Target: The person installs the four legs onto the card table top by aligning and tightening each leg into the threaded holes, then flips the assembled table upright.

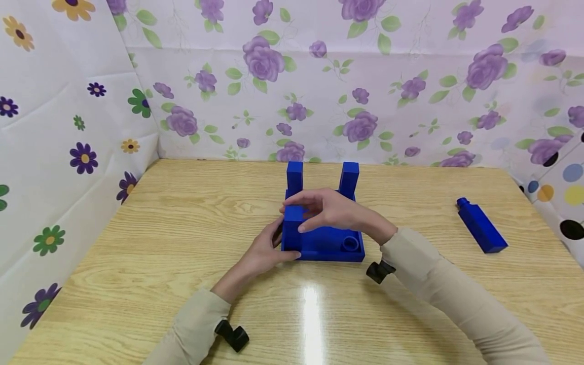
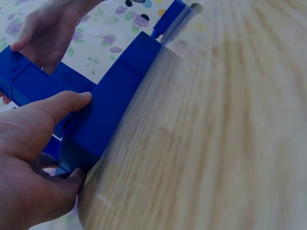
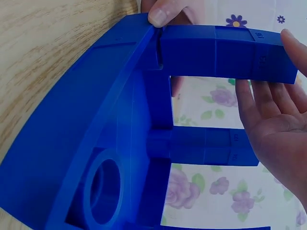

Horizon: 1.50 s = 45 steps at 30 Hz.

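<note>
Fingers of the left hand (image 1: 263, 248) pinch the blue base (image 1: 328, 256); above them, the right hand (image 1: 336, 209) holds a post (image 1: 292, 237) by its top. If its fingers push crooked, the post might lean or pop out.

Head: high, fwd+down, wide | L/R wrist: close, tilted, share blue base (image 2: 114, 93)

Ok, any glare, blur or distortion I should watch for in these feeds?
Head: a white glare streak on the table, nearer the camera than the base; left wrist: dimmer, table grain soft and streaky; right wrist: also dimmer, the base's long edge looks bowed, probably lens distortion.
</note>
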### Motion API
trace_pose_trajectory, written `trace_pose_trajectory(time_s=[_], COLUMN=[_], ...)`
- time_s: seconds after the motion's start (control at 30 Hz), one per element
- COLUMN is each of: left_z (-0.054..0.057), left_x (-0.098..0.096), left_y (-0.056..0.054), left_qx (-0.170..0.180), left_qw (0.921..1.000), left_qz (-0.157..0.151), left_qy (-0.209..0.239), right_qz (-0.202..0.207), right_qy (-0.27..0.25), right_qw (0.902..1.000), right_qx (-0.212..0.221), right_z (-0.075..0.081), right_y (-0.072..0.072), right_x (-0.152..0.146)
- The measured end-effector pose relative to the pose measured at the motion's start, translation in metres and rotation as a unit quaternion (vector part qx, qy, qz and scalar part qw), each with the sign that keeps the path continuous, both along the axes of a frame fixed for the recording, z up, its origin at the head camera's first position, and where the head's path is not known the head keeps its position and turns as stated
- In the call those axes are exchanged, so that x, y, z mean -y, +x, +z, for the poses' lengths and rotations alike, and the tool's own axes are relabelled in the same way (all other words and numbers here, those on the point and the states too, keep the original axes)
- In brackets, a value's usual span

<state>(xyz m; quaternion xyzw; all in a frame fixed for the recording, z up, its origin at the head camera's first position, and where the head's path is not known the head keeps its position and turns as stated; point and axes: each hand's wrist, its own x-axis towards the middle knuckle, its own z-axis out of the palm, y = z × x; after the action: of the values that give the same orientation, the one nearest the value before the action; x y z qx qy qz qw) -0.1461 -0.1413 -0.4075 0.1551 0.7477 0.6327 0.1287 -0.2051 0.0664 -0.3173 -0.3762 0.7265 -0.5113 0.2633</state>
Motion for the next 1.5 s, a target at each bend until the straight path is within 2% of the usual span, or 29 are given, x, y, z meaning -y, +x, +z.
trace_pose_trajectory(time_s=[0.17, 0.3, 0.53, 0.7, 1.03, 1.3, 1.5], left_z=[-0.001, -0.002, -0.002, -0.001, -0.001, -0.002, -0.003], left_x=[0.0, 0.001, 0.001, 0.001, 0.001, 0.0, 0.001], left_y=[0.0, 0.0, -0.001, 0.0, 0.001, 0.001, 0.0], left_qx=[0.004, 0.004, -0.005, 0.001, 0.006, 0.011, 0.001], left_qw=[1.0, 1.0, 1.0, 1.0, 1.0, 0.9998, 1.0], left_qz=[0.005, 0.005, -0.002, 0.0, 0.006, 0.018, 0.004], left_qy=[-0.001, -0.001, 0.004, 0.005, 0.004, 0.001, 0.005], right_qz=[0.001, -0.005, -0.032, -0.064, -0.125, -0.155, -0.164], right_qy=[0.001, 0.017, 0.032, 0.03, 0.024, 0.008, -0.003], right_qw=[1.0, 0.9994, 0.9968, 0.9936, 0.9803, 0.9694, 0.9577], right_qx=[-0.003, -0.03, -0.067, -0.088, -0.15, -0.19, -0.237], right_z=[-0.001, -0.001, -0.003, -0.006, -0.012, -0.014, -0.017], right_y=[-0.001, -0.002, 0.001, 0.006, 0.016, 0.021, 0.025], right_x=[0.001, 0.001, 0.004, 0.006, 0.01, 0.016, 0.019])
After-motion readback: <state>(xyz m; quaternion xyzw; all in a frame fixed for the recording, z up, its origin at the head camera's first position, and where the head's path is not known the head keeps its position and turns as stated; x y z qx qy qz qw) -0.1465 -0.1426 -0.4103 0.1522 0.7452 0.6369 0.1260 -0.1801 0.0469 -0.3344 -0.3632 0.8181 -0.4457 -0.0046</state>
